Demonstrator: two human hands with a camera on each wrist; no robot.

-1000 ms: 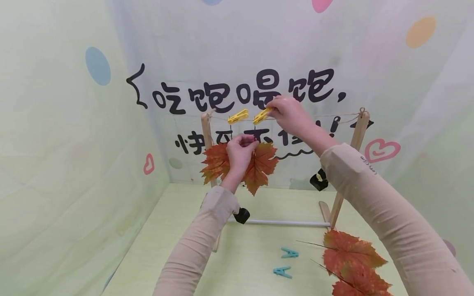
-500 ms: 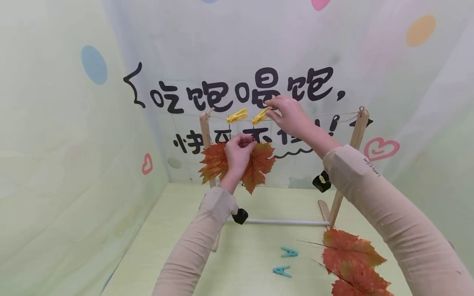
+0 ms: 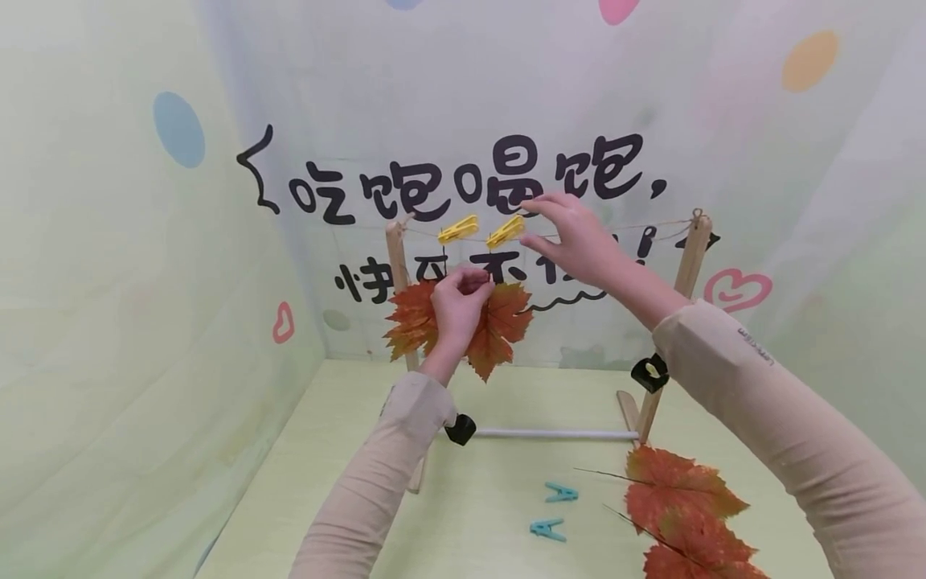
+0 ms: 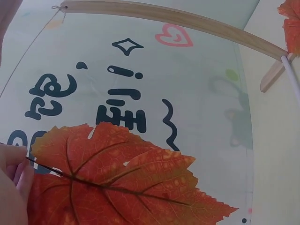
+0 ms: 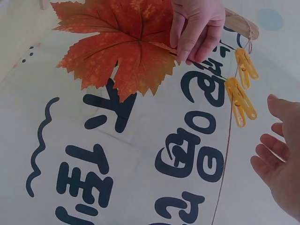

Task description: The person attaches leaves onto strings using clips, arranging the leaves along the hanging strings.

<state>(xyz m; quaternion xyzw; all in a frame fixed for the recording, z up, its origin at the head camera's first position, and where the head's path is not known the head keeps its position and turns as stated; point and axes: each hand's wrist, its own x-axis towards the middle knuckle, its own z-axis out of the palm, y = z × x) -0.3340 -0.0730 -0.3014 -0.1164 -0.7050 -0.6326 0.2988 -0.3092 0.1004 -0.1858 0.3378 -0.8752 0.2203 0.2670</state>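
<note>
My left hand (image 3: 460,310) pinches the thin dark stem of a red-orange maple leaf (image 3: 499,330), just above the blade. The stem's upper end sits in a yellow clothespin (image 3: 506,231) clipped on the twine (image 5: 228,154). Beside that clothespin my right hand (image 3: 579,241) is spread, thumb and fingers apart, with nothing between them; the right wrist view shows it apart from the clothespin. A second yellow clothespin (image 3: 459,230) further left holds another maple leaf (image 3: 411,318), partly behind my left hand. The leaf's veined face fills the lower left wrist view.
Wooden posts (image 3: 693,257) at both sides hold the twine, joined low by a white rod (image 3: 557,434). Two teal clothespins (image 3: 561,492) lie on the pale table (image 3: 347,482). To their right lie red maple leaves (image 3: 683,486) with stems pointing left. A printed backdrop stands behind.
My right hand has let go of the yellow clothespin, its fingers spreading and moving slightly right. The left hand keeps its pinch on the stem, and the clothespin stays on the twine.
</note>
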